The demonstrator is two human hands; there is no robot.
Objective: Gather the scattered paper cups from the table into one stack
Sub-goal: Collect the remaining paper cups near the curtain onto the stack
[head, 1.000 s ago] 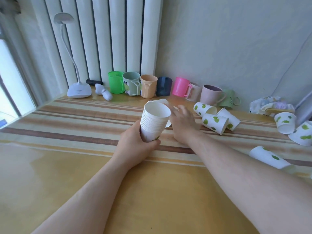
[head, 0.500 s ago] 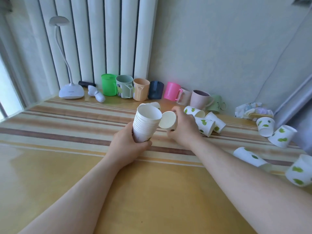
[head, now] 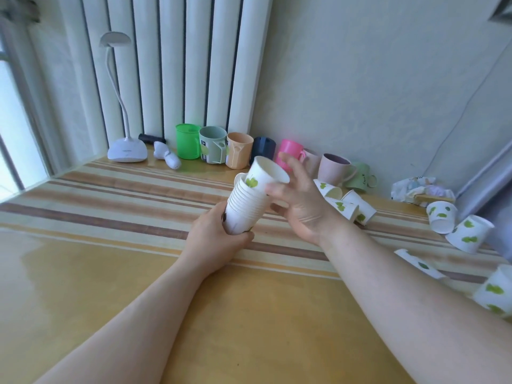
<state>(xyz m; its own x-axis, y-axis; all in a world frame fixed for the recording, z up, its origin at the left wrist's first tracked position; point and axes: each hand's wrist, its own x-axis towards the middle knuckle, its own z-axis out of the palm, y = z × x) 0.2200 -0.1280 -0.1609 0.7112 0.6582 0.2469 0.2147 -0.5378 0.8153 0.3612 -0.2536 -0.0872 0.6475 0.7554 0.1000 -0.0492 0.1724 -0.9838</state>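
Observation:
My left hand [head: 219, 239] grips the base of a stack of white paper cups [head: 246, 209], tilted to the right above the striped table [head: 110, 206]. A white cup with green leaf prints [head: 267, 176] sits partly inside the top of the stack. My right hand [head: 302, 206] holds this top cup from the right, fingers spread around its rim. Three loose cups [head: 346, 206] lie on their sides just right of my right hand. Several more lie at the far right: two [head: 454, 225] near the curtain, one [head: 418, 263] by my forearm, one [head: 496, 292] at the frame edge.
A row of coloured plastic mugs [head: 238, 151] stands along the wall. A white desk lamp [head: 127, 151] and a small white device [head: 167, 159] sit at the back left. Crumpled packaging [head: 421, 189] lies at the back right, beside a grey curtain [head: 487, 173].
My right hand picked a cup off the table beside the stack, lifted it and set it into the top of the stack. The left hand tilted the stack rightwards.

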